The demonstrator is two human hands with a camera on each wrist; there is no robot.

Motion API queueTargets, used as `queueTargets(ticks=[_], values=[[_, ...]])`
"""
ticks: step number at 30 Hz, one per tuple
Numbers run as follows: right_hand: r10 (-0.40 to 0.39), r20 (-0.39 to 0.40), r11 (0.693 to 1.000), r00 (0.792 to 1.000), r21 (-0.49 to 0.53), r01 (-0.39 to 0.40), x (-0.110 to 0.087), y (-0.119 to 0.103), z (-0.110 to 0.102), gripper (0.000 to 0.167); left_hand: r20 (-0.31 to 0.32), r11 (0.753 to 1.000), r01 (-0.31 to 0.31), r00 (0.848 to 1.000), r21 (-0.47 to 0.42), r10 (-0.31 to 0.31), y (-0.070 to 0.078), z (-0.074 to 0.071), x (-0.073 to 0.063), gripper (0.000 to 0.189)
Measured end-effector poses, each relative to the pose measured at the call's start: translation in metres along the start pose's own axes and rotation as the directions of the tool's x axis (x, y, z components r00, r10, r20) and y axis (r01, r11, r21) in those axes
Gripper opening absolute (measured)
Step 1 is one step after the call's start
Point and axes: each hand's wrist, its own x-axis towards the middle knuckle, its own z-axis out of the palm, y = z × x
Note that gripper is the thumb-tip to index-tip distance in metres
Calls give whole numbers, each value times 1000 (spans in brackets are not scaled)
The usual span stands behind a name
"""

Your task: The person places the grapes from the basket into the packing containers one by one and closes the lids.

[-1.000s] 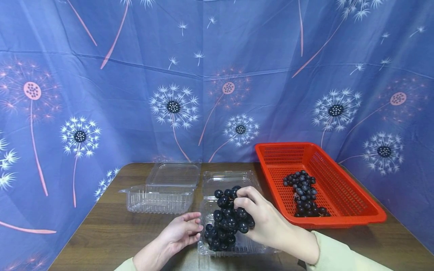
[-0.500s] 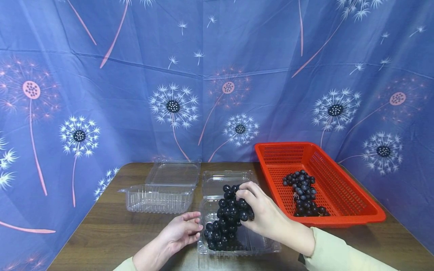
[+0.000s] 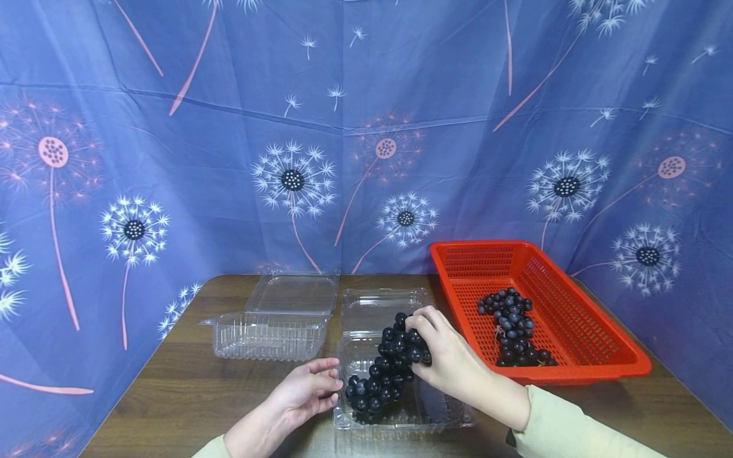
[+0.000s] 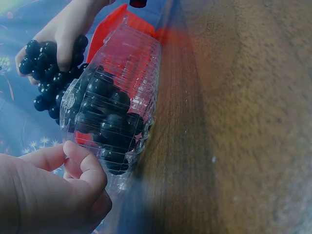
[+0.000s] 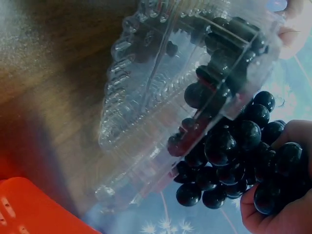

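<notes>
In the head view my right hand [image 3: 452,353] grips the upper end of a bunch of black grapes [image 3: 395,362]. The bunch slants down to the left, its lower end inside an open clear plastic clamshell container [image 3: 424,416]. Through the container's ribbed wall [image 4: 146,97] those lower grapes show in the left wrist view, while the upper ones stick out above the rim. My left hand [image 3: 309,391] pinches the container's left rim between thumb and fingers. Close up in the right wrist view, the right fingers [image 5: 251,212] curl round the grapes.
A second clear clamshell [image 3: 269,337] stands with its lid up at the left. At the right, a red plastic basket [image 3: 595,372] holds another bunch of dark grapes [image 3: 512,324]. Behind the wooden table [image 3: 154,394] hangs a blue dandelion-patterned cloth [image 3: 343,127].
My right hand has shifted slightly right and up with the top of the bunch, which now slants more, its lower end lying in the container's left part. My left hand stays at the rim.
</notes>
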Motion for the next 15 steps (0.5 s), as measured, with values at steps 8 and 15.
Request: queueTargets(ticks=[8,15], values=[[64,47,998,997,-5,-64,-4,-5,2,63,-4,1000,3,1000,5,-3,1,1,-1,45],[44,52,999,998,19,-45,-7,-8,5,65,-11,1000,4,1000,7,-4,1,1,0,44]])
